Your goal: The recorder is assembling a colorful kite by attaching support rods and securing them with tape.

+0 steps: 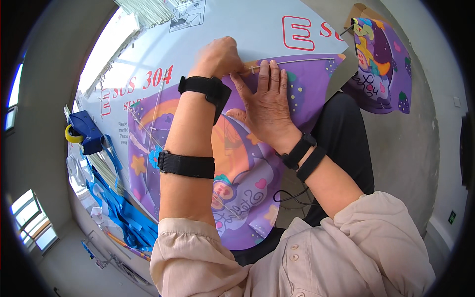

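A purple printed kite (304, 101) with coloured cartoon pictures lies spread over the sheet-covered table and hangs toward my lap. One thin pale rod (307, 60) runs along its far edge, and another slim rod (157, 106) crosses its left part. My left hand (217, 57) is closed and slightly blurred at the far edge, beside a small tan strip (253, 67); its fingers hide whatever they pinch. Pressed flat on the kite just right of it, my right hand (269, 111) has its fingers stretched out, their tips at the strip and rod. A blue flower-shaped piece (155, 156) sits by my left forearm.
White-grey sheeting with red print (247, 29) covers the table. Bundled white rods (148, 10) lie at the far left. A blue tape dispenser (88, 131) and blue ribbons (121, 213) are at left. Another printed purple piece (383, 69) hangs at right. A black cable (297, 196) loops near my lap.
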Tool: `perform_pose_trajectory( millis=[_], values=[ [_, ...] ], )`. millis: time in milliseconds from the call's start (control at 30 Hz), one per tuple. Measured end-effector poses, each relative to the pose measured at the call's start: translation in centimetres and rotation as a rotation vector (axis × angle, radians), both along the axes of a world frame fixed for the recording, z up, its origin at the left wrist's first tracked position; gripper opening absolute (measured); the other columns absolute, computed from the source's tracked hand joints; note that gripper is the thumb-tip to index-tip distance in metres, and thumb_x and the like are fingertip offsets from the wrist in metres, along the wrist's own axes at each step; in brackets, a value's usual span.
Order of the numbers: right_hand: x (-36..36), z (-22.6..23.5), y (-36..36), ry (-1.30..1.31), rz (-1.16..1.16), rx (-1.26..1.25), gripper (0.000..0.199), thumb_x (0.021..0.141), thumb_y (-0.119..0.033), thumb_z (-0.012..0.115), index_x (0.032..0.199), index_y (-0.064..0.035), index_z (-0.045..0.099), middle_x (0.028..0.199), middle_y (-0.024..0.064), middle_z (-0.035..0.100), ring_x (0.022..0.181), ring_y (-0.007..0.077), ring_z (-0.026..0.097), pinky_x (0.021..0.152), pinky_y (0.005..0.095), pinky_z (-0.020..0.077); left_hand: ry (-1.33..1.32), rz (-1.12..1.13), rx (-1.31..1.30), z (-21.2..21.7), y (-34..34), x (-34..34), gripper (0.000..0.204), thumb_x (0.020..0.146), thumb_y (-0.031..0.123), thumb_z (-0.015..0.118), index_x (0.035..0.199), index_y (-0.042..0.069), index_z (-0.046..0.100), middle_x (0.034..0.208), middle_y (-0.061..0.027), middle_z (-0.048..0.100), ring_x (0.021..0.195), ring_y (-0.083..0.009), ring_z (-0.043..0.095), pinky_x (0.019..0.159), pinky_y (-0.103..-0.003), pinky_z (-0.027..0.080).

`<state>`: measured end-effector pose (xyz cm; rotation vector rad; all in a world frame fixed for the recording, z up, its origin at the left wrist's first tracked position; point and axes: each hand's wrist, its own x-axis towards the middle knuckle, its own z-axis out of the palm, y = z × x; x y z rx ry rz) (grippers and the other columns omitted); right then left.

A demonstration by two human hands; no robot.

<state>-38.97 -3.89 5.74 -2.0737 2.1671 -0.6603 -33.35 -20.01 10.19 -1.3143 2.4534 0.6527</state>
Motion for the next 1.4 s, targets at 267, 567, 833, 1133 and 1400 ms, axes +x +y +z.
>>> perform_pose_trajectory(
  millis=[267,567,833,1133,1400],
  values=[
    [0.0,0.3,0.1,0.03,-0.014,0.037,0.072,0.078,-0.053,0.058,0.139,-0.0219,0.035,0.132,0.0337,0.025,0.126,0.0508,0.022,0.103,0.0595,0.0181,0.012,0.107,-0.102,0.1,0.6,2.1,0.06,0.053,0.051,0.079,0.082,0.0,0.066,0.083,-0.0178,0.066,0.079,-0.0303,0.065,0.069,-0.036,0.05],
    [-0.7,0.5,-0.1,-0.098,-0.019,-0.021,0.075,0.071,-0.042,0.07,0.131,-0.0055,0.041,0.13,0.031,0.032,0.126,0.0452,0.026,0.105,0.0554,0.0201,0.102,0.11,-0.183,-0.6,1.4,2.8,0.059,0.056,0.053,0.078,0.079,0.001,0.066,0.082,-0.0183,0.066,0.079,-0.0321,0.064,0.071,-0.039,0.05],
    [-0.3,0.7,-0.3,0.101,-0.059,0.004,0.087,0.066,-0.049,0.072,0.13,-0.0006,0.039,0.124,0.0254,0.038,0.121,0.0415,0.033,0.102,0.0529,0.0258,0.223,0.092,-0.119,-0.4,1.0,4.4,0.042,0.06,0.034,0.079,0.073,-0.002,0.062,0.076,-0.0198,0.064,0.074,-0.0335,0.063,0.067,-0.039,0.049],
    [-0.4,0.9,-0.5,0.113,-0.061,-0.013,0.081,0.065,-0.049,0.072,0.126,-0.0035,0.045,0.122,0.0234,0.041,0.12,0.0403,0.034,0.101,0.0519,0.0271,0.33,0.129,-0.063,-0.1,1.4,5.0,0.033,0.063,0.024,0.077,0.071,-0.003,0.06,0.066,-0.0188,0.06,0.06,-0.0309,0.059,0.058,-0.039,0.047],
    [-0.7,1.4,0.2,0.125,-0.036,0.01,0.08,0.073,-0.049,0.066,0.132,-0.0023,0.039,0.134,0.022,0.037,0.127,0.0375,0.031,0.104,0.0532,0.0234,0.591,0.476,-0.253,2.6,6.4,17.8,0.02,0.078,0.013,0.066,0.069,-0.001,0.056,0.058,-0.0033,0.055,0.053,-0.0089,0.047,0.049,-0.026,0.038]
  ],
)
